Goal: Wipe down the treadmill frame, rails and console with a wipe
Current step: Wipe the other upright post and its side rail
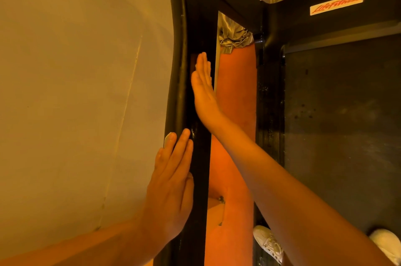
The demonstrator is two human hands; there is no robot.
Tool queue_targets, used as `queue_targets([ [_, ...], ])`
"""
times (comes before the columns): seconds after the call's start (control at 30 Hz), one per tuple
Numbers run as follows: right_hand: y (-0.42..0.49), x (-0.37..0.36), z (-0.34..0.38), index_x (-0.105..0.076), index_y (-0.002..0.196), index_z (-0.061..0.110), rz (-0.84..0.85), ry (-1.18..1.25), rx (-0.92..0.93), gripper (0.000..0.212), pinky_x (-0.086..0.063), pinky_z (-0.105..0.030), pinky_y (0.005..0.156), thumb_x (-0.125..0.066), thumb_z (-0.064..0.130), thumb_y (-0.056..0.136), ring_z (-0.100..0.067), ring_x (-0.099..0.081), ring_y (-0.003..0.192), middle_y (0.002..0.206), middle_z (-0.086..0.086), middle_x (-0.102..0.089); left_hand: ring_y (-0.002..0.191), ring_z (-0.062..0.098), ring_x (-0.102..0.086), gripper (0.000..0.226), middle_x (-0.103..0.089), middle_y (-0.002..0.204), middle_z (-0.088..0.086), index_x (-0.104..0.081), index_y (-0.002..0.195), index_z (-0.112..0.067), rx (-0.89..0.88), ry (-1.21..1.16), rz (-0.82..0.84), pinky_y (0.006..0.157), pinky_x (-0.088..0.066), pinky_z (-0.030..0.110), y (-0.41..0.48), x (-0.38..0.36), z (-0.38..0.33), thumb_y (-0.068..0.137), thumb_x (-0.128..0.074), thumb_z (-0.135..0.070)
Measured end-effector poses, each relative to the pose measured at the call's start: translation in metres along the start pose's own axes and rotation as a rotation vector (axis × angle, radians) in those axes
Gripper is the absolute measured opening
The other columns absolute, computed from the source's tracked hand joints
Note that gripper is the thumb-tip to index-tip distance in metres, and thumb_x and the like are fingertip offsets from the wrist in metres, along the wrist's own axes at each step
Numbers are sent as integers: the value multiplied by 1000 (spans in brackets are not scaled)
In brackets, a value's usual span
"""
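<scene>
Beige wall (76,92) filled the left side. Next to it one black rail (200,157) of the treadmill ran from top to bottom of the view. The left hand (173,183) lay flat on the rail's outer edge, low down, its fingers straight and together. One pale corner of what looked like the wipe (168,138) showed at its fingertips, though most of it was hidden. Higher up, the right hand (202,90) pressed flat against the same rail's inner side, fingers straight and pointing away from the person; I could not tell whether it had anything under it. Orange floor (236,92) showed in the gap to the right, with silvery curtain (232,35) bunched at its far end. A second black rail (269,103) edged the dark belt (342,135). One white label (336,3) with red lettering sat on the crossbar above. Two white shoes (269,244) stood at the bottom right.
</scene>
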State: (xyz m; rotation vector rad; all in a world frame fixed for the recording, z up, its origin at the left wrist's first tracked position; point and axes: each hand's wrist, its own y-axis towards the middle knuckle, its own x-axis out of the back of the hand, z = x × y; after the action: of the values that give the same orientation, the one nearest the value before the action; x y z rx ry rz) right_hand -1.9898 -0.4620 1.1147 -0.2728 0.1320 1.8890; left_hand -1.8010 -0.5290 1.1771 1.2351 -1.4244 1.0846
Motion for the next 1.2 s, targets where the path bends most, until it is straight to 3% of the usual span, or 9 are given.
queue_targets([
  [0.2, -36, -4, -15, 10, 154, 37, 88, 8, 157, 54, 8, -37, 128, -21, 38, 110, 0, 17, 153, 165, 21, 15, 157, 24, -6, 61, -12, 170, -6, -20, 160, -14, 1, -41, 7, 120, -15, 50, -1, 1, 0, 101, -34, -15],
  [0.3, -34, 0, -44, 8, 155, 35, 64, -4, 69, 58, 7, -19, 123, -18, 53, 106, 3, 16, 152, 167, 15, 13, 157, 23, -5, 61, -12, 170, -6, -20, 160, -16, 4, -39, 6, 120, -16, 49, 0, 1, 0, 101, -34, -15],
  [0.37, -18, 5, -48, 6, 157, 30, 27, 12, -22, 61, 5, -8, 117, -17, 52, 106, 7, 13, 148, 170, 9, 11, 157, 22, -4, 61, -12, 170, -7, -19, 160, -17, 4, -30, 5, 121, -14, 46, 1, 1, 0, 101, -34, -15],
  [0.53, 4, 8, -31, 3, 162, 19, -23, -6, -74, 68, 5, -36, 128, -14, 47, 102, -2, 12, 151, 171, 3, 10, 157, 20, -4, 61, -11, 170, -8, -19, 160, -17, 13, -24, 5, 125, -16, 53, -1, 1, 0, 101, -33, -16],
  [0.73, -15, -5, -6, 10, 158, 27, 48, 3, 170, 57, 8, -38, 128, -18, 37, 109, -4, 14, 154, 163, 19, 10, 157, 21, -4, 61, -11, 170, -7, -19, 160, -15, -4, -27, 3, 121, -14, 48, -1, 0, 1, 101, -33, -15],
  [0.87, -23, 7, -52, 9, 157, 31, 56, -43, 35, 66, 8, -15, 122, -16, 61, 103, 15, 17, 146, 170, 9, 15, 157, 20, -3, 61, -12, 170, -8, -20, 160, -17, 4, -23, -3, 123, -11, 45, -1, 0, -1, 100, -33, -15],
  [1.03, -13, 4, -32, 5, 161, 21, 5, 8, -50, 69, 4, -38, 129, -14, 49, 101, 2, 12, 150, 171, 4, 12, 157, 20, -3, 60, -11, 170, -9, -20, 160, -16, 9, -21, 5, 122, -19, 56, -1, -1, 2, 101, -32, -15],
  [1.2, -15, -5, -4, 8, 160, 24, 30, 31, 128, 61, 6, -38, 128, -13, 41, 105, -8, 12, 156, 171, 4, 10, 157, 19, -2, 62, -11, 170, -10, -17, 160, -18, -2, -35, -2, 122, -13, 46, 0, -1, 1, 100, -31, -16],
])
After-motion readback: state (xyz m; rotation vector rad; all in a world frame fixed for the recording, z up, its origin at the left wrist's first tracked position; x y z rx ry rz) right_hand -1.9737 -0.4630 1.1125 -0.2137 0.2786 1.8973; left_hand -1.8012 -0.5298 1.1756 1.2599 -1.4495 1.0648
